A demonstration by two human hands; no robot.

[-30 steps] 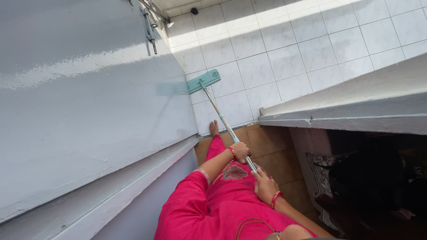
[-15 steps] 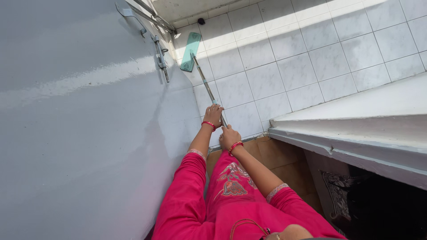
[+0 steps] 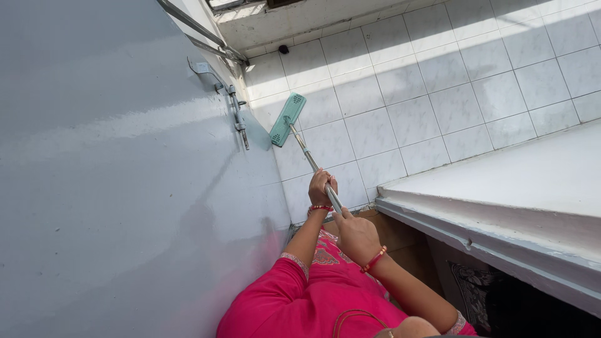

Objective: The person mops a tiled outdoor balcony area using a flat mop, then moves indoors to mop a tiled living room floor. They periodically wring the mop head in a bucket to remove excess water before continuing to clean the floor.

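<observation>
I hold a flat mop with a metal pole (image 3: 311,161) in both hands. My left hand (image 3: 321,187) grips the pole higher up. My right hand (image 3: 355,236) grips it lower down, close to my body. The teal mop head (image 3: 287,118) lies flat on the white tiled floor (image 3: 438,87), close to the grey door. Both wrists carry red bangles and my sleeves are pink.
A large glossy grey door (image 3: 125,175) fills the left side, with a metal latch bolt (image 3: 238,117) on its edge. A pale grey ledge (image 3: 513,188) juts in at the right. Brown tiles (image 3: 394,231) lie under me. A small dark object (image 3: 283,49) sits by the far wall.
The mop head was pushed far toward the back wall, then pulled back nearer along the door. My hands drew back toward my body, the right one sliding lower on the pole.
</observation>
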